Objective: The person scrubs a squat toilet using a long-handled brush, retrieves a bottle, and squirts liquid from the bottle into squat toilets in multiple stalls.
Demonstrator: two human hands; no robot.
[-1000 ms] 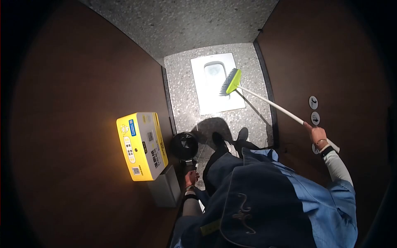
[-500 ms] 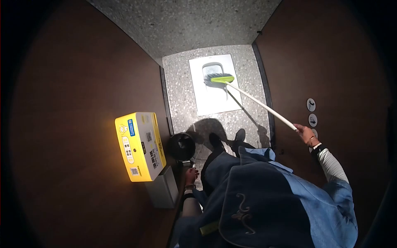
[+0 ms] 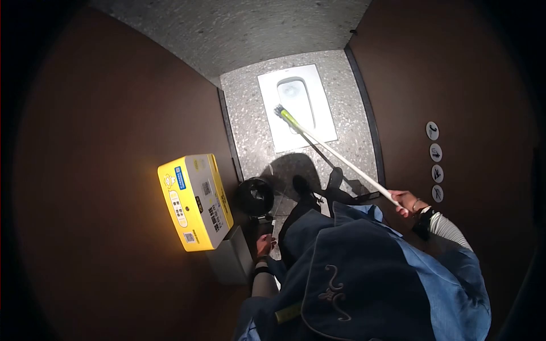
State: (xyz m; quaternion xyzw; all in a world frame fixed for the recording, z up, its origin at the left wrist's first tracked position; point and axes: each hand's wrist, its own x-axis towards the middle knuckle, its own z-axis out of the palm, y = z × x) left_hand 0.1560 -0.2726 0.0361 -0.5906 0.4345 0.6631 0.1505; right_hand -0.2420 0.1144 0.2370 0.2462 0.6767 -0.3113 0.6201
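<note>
My right hand (image 3: 405,203) is closed around the end of the long white handle of a broom (image 3: 352,166). Its green head with dark bristles (image 3: 288,117) is over the left part of a white squat toilet (image 3: 326,113) set in the floor; I cannot tell whether the bristles touch it. Low on the left, my left hand (image 3: 265,245) has curled fingers beside my apron. What they hold, if anything, is too dark and small to make out. A round black bin (image 3: 254,196) stands just beyond that hand.
A yellow and white box (image 3: 196,202) juts from the left brown partition (image 3: 114,142), above a grey box (image 3: 229,258). Round stickers (image 3: 435,152) line the right partition (image 3: 472,102). A speckled wall (image 3: 244,34) closes the far end. My shoes (image 3: 302,184) stand before the toilet.
The broom head has turned and moved left and slightly nearer, off the toilet's basin. My right hand has come lower and a little left. The view has shifted slightly.
</note>
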